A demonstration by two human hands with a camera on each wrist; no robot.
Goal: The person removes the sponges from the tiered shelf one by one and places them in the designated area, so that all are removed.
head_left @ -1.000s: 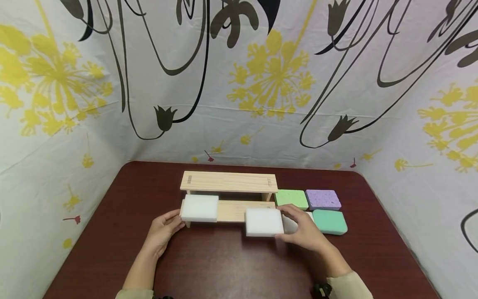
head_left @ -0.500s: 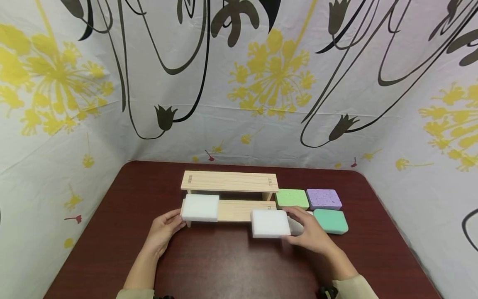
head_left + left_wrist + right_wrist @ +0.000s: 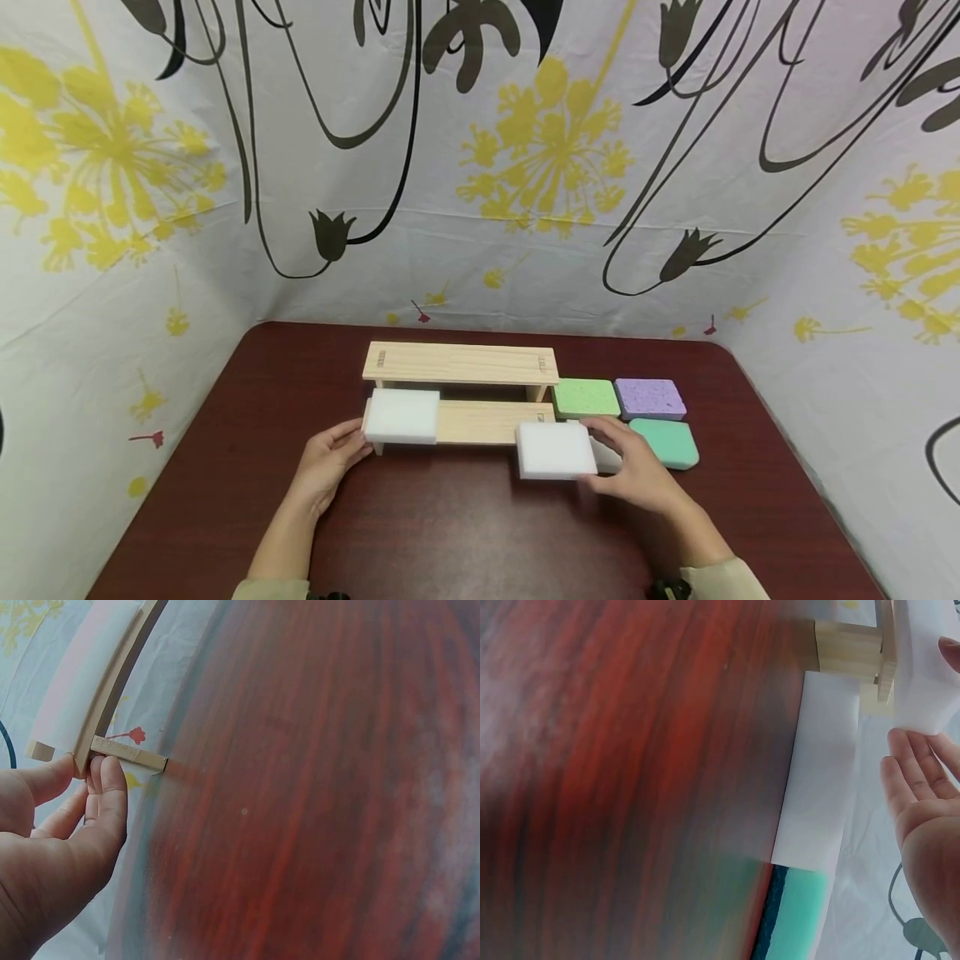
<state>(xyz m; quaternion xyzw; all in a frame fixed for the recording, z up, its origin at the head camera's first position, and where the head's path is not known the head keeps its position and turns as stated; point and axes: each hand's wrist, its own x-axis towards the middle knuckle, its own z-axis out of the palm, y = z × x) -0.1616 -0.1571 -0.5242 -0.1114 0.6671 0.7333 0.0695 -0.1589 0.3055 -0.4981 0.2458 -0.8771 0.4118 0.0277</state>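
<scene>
A small two-step wooden rack (image 3: 476, 422) stands on the table, with one white sponge (image 3: 402, 416) lying on the left of its lower board. My left hand (image 3: 327, 466) pinches the left end of that board; the left wrist view has the thumb at the board's corner and the fingers (image 3: 112, 787) below it, beside a rack leg (image 3: 127, 752). A second white sponge (image 3: 556, 451) is held by its right side in my right hand (image 3: 634, 471), raised over the lower board's right front corner. Below this hand another white sponge (image 3: 817, 772) lies on the table, partly hidden in the head view.
Right of the rack lie a green sponge (image 3: 586, 398), a purple sponge (image 3: 650, 399) and a teal sponge (image 3: 664, 443), close together. The rack's upper board (image 3: 460, 363) stands behind the lower one. Patterned cloth (image 3: 420, 183) hangs around the dark red table (image 3: 442, 533).
My right hand has moved to the right and slightly toward me with the white sponge, away from the middle of the lower board. The left hand has stayed on the rack.
</scene>
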